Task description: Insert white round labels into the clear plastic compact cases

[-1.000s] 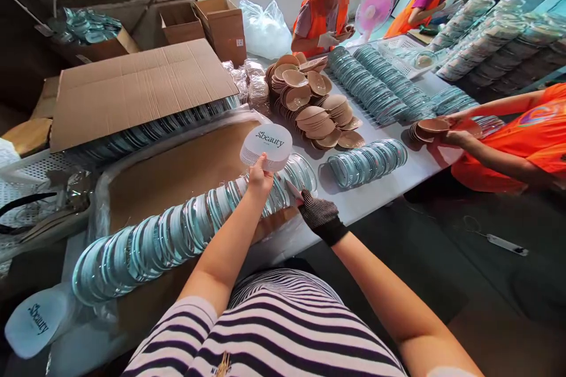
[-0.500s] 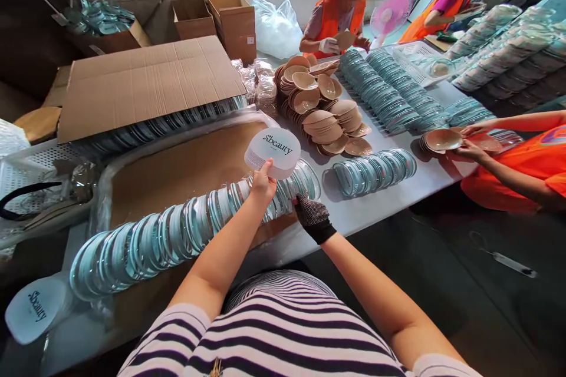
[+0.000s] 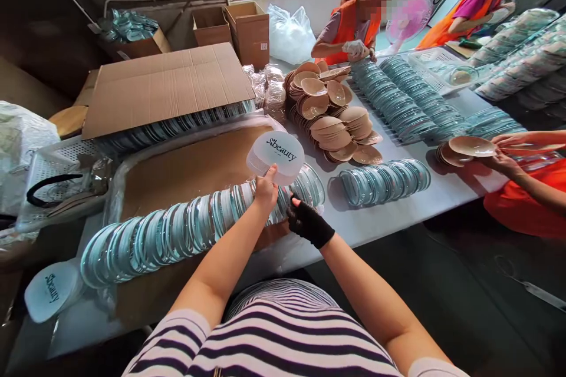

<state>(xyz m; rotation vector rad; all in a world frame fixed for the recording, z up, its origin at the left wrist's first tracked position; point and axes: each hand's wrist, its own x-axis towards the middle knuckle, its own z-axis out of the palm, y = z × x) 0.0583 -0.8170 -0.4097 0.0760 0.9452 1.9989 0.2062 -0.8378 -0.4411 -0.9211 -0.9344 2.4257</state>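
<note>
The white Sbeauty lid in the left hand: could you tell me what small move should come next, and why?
Probably lift one clear case off the row's end with the gloved right hand: it rests there, while the left hand holds the white lid just above the row of clear cases.

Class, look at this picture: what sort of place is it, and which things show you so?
Probably a packing workshop: long rows of identical clear cases, a heap of tan cups, cardboard boxes, and co-workers in orange vests.

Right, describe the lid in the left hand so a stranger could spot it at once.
Start at the long row of clear teal discs lying along the near table edge. At its right end, the bare left hand holds up a round white lid. Unlike the discs, it is opaque and printed "Sbeauty".
</note>
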